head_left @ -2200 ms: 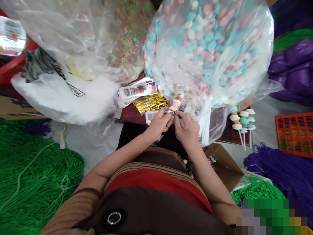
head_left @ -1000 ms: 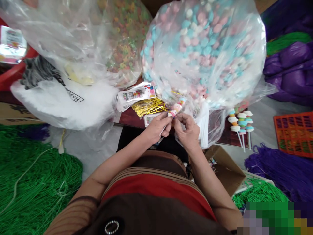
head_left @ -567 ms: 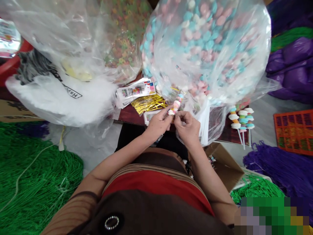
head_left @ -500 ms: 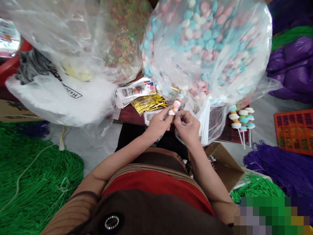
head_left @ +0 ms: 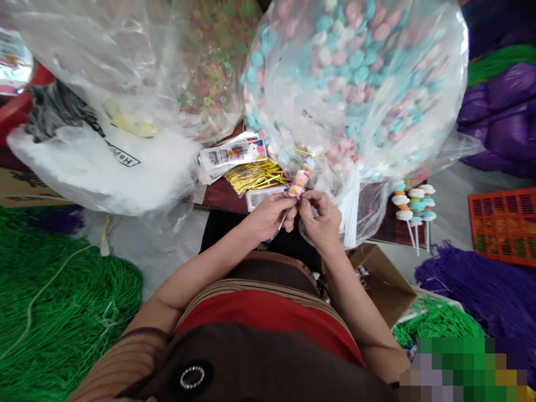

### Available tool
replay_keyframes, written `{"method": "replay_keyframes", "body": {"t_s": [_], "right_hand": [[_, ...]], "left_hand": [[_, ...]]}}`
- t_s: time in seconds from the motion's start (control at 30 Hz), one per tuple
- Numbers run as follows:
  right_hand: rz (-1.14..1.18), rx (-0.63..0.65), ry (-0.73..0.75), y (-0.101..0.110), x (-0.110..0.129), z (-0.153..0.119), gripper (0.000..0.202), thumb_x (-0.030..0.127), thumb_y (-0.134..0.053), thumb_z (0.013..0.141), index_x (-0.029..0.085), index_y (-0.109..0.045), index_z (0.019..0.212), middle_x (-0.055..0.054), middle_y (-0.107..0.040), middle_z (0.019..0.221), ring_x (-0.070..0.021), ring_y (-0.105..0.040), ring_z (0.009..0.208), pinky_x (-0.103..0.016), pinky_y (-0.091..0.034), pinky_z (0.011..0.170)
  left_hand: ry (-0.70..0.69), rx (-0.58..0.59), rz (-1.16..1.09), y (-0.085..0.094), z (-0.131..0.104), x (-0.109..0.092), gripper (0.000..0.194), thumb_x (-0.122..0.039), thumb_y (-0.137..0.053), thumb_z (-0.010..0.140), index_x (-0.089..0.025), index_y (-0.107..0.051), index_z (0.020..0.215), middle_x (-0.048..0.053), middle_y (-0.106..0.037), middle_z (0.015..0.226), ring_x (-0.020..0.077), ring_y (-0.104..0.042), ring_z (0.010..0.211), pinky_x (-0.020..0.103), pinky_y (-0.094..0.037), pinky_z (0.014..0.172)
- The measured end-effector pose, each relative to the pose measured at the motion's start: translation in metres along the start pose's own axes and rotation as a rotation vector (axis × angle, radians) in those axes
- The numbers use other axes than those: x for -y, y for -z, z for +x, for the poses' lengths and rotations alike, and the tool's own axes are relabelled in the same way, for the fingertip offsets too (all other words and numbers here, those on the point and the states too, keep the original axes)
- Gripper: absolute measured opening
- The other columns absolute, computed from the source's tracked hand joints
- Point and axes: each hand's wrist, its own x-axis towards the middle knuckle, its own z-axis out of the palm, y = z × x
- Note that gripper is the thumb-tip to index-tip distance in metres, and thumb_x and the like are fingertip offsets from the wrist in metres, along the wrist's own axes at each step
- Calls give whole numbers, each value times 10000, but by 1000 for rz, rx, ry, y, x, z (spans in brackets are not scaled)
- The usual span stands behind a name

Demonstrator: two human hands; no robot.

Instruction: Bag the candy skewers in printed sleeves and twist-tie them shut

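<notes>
A candy skewer (head_left: pixel 302 177) with stacked pastel pieces, in a printed clear wrapper, points up and away between my hands. My left hand (head_left: pixel 270 215) is closed around its lower end, and the white stick (head_left: pixel 282 220) slants down past my fingers. My right hand (head_left: pixel 321 216) pinches at the wrapper's lower end from the other side; whatever its fingertips grip is hidden. A bundle of gold twist ties (head_left: pixel 255 176) lies left of the skewer. Behind the ties is a stack of printed sleeves (head_left: pixel 234 155), and another small printed stack (head_left: pixel 266 196) lies nearer me.
A big clear bag of pink, blue and white candies (head_left: pixel 355 72) stands behind my hands. Left of it are a bag of ring candies (head_left: pixel 209 84) and a white-filled bag (head_left: pixel 113 173). Finished-looking skewers (head_left: pixel 414 205) lie at the right table edge, above an open cardboard box (head_left: pixel 383 282).
The skewer's wrapper now shows its printed lower end near my fingers, and the white stick has come into view below my left hand. My hands have stayed in nearly the same place.
</notes>
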Motion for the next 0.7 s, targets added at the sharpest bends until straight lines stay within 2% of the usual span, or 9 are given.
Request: {"method": "replay_keyframes", "body": {"t_s": [0.1,0.13,0.23,0.33,0.47,0.6,0.67,0.7], "right_hand": [[23,10,-6,1,7,3,165,302,-584,959,227,-656,1087,-31,-760,897,-164,-705,732,-301,-588,686],[-4,15,12,2,8,4,164,314,-604,953,229,-667,1079,-35,-760,900,-172,-708,750,-308,-590,699],[-104,4,50,4,8,7,118,306,-613,945,237,-696,994,-43,-765,883,-191,-715,779,-326,-591,721],[-143,-20,49,4,6,8,111,242,-575,944,237,-686,940,-37,-760,851,-184,-703,735,-319,-575,696],[-161,-46,126,3,6,8,125,173,-545,933,238,-643,889,-35,-745,836,-177,-688,729,-309,-550,680],[-135,-65,284,0,8,4,156,108,-568,892,248,-633,867,-17,-732,797,-173,-702,761,-294,-549,695],[-96,-20,274,1,10,0,147,116,-580,887,246,-636,848,-15,-733,789,-169,-700,753,-288,-545,691],[-55,5,211,3,12,-2,132,134,-580,898,241,-642,852,-18,-738,800,-167,-697,747,-289,-546,692]], "left_hand": [[-108,-61,105,-3,2,3,128,-245,-646,852,-189,-552,918,-93,-526,459,88,-447,319,198,-366,382],[-133,-74,136,-4,1,3,167,-233,-631,849,-181,-569,995,-94,-539,467,90,-454,321,195,-362,379],[-154,-72,185,-5,-3,0,432,-188,-582,817,-155,-556,1247,-94,-572,513,98,-477,340,196,-380,376],[-155,-43,194,-6,-7,-2,620,-165,-546,785,-143,-501,1404,-87,-590,546,97,-486,356,195,-392,384],[-178,-44,206,-6,-5,0,630,-204,-529,843,-134,-485,1467,-88,-562,507,89,-455,353,186,-372,392],[-206,-141,230,-6,-2,5,622,-159,-520,885,-124,-441,1501,-112,-508,485,75,-393,337,183,-301,381],[-228,-176,232,-4,0,6,595,-130,-522,896,-136,-442,1486,-123,-490,479,69,-370,342,184,-271,391],[-251,-183,227,-3,0,6,552,-138,-533,908,-145,-461,1456,-124,-487,481,68,-368,352,185,-267,401]]}}
